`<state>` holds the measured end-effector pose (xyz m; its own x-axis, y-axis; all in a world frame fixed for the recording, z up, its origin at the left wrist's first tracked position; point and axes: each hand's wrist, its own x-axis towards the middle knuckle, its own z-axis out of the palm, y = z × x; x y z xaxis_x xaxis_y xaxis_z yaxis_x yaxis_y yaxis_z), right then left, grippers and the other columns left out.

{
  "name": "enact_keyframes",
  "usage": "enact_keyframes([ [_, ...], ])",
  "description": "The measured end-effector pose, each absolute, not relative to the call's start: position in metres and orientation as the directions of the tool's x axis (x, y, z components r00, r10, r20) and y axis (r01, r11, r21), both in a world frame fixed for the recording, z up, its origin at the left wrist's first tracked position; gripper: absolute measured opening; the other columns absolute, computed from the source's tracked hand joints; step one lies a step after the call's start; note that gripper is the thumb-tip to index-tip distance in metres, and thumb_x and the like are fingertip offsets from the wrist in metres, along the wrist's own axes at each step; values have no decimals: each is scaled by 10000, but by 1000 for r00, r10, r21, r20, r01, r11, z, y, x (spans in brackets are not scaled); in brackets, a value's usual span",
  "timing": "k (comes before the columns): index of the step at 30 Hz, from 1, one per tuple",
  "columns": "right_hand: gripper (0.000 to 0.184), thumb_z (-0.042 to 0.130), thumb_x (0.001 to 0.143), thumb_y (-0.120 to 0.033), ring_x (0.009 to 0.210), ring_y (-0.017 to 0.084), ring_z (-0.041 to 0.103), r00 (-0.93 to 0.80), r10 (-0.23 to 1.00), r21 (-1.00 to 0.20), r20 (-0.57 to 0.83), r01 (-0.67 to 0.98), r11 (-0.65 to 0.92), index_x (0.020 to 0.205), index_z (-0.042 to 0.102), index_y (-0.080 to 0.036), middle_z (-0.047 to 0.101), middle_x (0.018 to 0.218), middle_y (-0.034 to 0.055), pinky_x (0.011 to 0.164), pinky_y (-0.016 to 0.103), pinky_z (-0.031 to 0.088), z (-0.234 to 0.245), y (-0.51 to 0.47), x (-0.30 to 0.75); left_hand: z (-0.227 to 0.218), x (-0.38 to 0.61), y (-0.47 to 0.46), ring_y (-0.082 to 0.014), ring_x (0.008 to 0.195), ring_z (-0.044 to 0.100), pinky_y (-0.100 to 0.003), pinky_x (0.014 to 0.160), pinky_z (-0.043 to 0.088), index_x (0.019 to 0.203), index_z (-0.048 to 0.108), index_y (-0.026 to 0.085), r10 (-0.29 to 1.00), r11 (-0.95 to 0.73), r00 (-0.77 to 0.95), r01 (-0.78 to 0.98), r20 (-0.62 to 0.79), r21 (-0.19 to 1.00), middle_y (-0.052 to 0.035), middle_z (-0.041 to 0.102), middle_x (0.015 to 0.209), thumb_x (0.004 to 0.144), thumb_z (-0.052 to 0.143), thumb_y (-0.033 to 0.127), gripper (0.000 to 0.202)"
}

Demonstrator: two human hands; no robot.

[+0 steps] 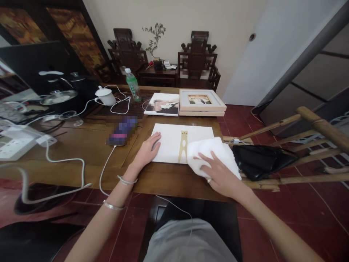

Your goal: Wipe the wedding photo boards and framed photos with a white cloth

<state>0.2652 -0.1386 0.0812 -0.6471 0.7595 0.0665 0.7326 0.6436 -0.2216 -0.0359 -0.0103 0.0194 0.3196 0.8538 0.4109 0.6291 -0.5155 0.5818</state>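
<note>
A white rectangular board (169, 145) lies flat on the wooden table. My left hand (151, 147) rests at its left edge, palm down, fingers stretched out and holding nothing. A bunched white fluffy cloth (226, 151) covers the board's lower right corner. Over it lies my right hand (216, 173), its bent fingers pressed into the cloth. Between the hands, a beige, narrow shape with a cat-like head and two legs (184, 140) shows on the board. The cloth's edge meets its right leg. I cannot tell whether it is printed or a separate piece.
Behind the board are a framed picture (203, 103) and a photo panel (160, 104). A phone (122, 130) with a white cable, a green-labelled bottle (133, 85) and a white lidded cup (105, 96) stand leftward. A black bag (264, 160) lies on a bamboo chair (289, 180).
</note>
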Motion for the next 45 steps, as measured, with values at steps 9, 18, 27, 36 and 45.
enact_keyframes([
  [9,448,387,814,-59,1369,320,370,-552,825,-183,121,805,565,1227,543,-134,536,1370,175,1109,622,226,78,-20,266,20,-37,-10,-258,1314,481,-464,1137,347,1216,623,137,857,-510,316,632,406,584,-130,560,1367,916,450,342,402],
  [18,432,399,826,-64,1406,320,294,-543,829,-98,133,825,556,1229,539,-131,481,1422,180,1104,633,209,73,-19,253,22,-36,-12,-265,1321,472,-451,1143,336,1220,619,111,860,-507,317,625,401,594,-150,552,1371,920,450,343,415],
  [27,423,474,710,8,1427,344,239,-669,743,-147,7,734,663,1064,631,-164,412,1484,174,1108,671,209,85,-139,255,22,-35,-12,-268,1328,463,-464,1145,333,1225,614,109,857,-511,327,635,398,579,-152,547,1376,928,434,335,414],
  [36,504,412,796,-32,1452,306,167,-593,805,-219,-15,788,576,1283,469,-145,444,1448,189,1132,639,178,84,-87,252,22,-35,-11,-262,1326,466,-466,1142,338,1223,617,124,857,-511,323,632,401,583,-142,550,1376,925,437,334,406],
  [45,541,380,782,-6,1442,419,83,-501,865,-237,-10,842,485,1310,461,-92,280,1543,211,1060,765,110,87,-7,205,22,-36,-11,-258,1322,473,-463,1137,346,1219,618,131,857,-512,326,633,400,581,-139,551,1375,920,444,335,402],
])
